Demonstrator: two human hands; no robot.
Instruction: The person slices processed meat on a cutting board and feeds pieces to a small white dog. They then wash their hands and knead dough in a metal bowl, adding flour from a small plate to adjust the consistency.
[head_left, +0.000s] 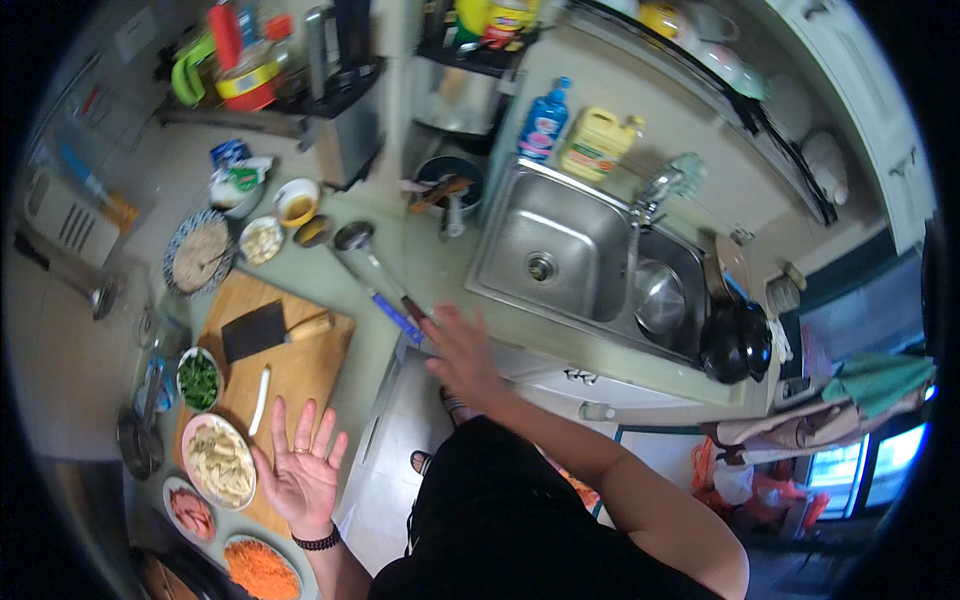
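My left hand (304, 472) is raised palm up, fingers spread and holding nothing, above the edge of the wooden cutting board (311, 375). Beside its thumb is an oval plate of pale sliced food (221, 461). A white scallion stalk (260, 400) and a cleaver (259, 330) with a wooden handle lie on the board. Blurred, my right hand (465, 352) hovers with fingers apart near the handle ends of a ladle (356, 238) and a blue-handled utensil (396, 316). Whether its fingertips touch a handle, I cannot tell.
Bowls of chopped greens (199, 380), shredded carrot (261, 570) and sliced pink meat (190, 512) line the board's left side. Behind it stand a patterned bowl of pale powder (199, 253) and a bowl of minced garlic (262, 240). To the right is a steel double sink (555, 240).
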